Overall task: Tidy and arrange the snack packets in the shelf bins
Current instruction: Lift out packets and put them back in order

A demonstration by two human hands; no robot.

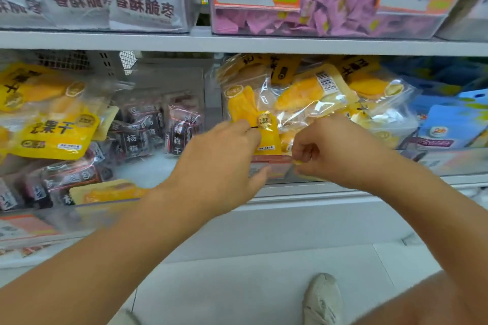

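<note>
A clear bin [266, 166] on the lower shelf holds several yellow dried-mango packets. My left hand [221, 163] grips the bottom of an upright yellow mango packet [250, 108] at the bin's front. My right hand [324, 150] is curled beside it, pinching the yellow edge of another packet [299, 162] at the bin's front rim. More mango packets [317, 92] lie piled behind, one showing a barcode.
To the left, a bin holds dark plum packets [142, 129] mixed with yellow mango packets [52, 134]. Blue packets [449, 124] fill the bin at right. The upper shelf carries white date bags [105, 2], pink sweets [330, 8] and price tags. My shoe [323, 298] stands on the floor.
</note>
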